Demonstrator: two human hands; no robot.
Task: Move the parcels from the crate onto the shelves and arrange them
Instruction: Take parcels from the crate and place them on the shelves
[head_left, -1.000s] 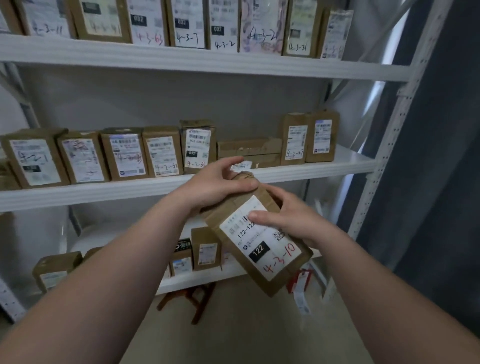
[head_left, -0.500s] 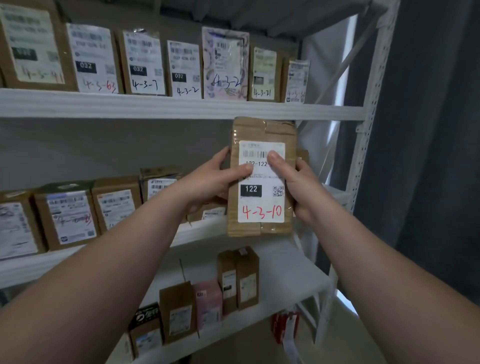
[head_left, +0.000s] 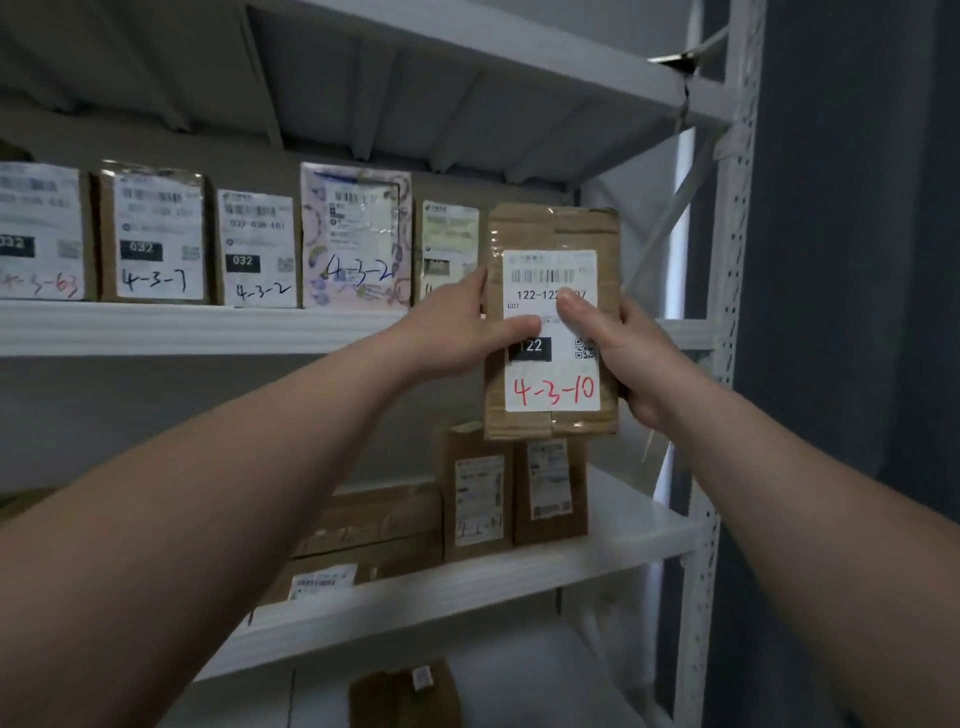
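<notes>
1. Parcel (head_left: 553, 387) of brown taped cardboard, upright, its white label turned to us with "4-3-10" written in red. We hold it in the air in front of the right end of the upper shelf (head_left: 182, 327), with its top half above the shelf's front edge and its bottom half below. We cannot tell whether it touches the shelf.
2. Our left hand (head_left: 457, 332) is clamped on the parcel's left edge. The thumb lies across the label and the fingers (head_left: 475, 286) reach round the edge to the back.
3. Our right hand (head_left: 623, 353) is clamped on the right edge, its thumb pressed on the label just beside the left thumb. Its other fingers are hidden behind the cardboard.
4. Along the upper shelf a row of parcels stands upright, labels outward. We read "4-3-7" (head_left: 153, 236) and "4-3-2" (head_left: 257, 249), then comes a patterned envelope (head_left: 356, 236). A pale-labelled box (head_left: 449, 244) stands last in the row, partly behind our left hand.
5. One level below the upper shelf, the lower shelf (head_left: 519, 571) carries two upright boxes (head_left: 478, 493) side by side, with flat cartons (head_left: 374, 519) stacked to their left.
6. A white perforated post (head_left: 727, 312) closes the upper shelf's right end, and a dark curtain (head_left: 857, 364) hangs beyond it.
</notes>
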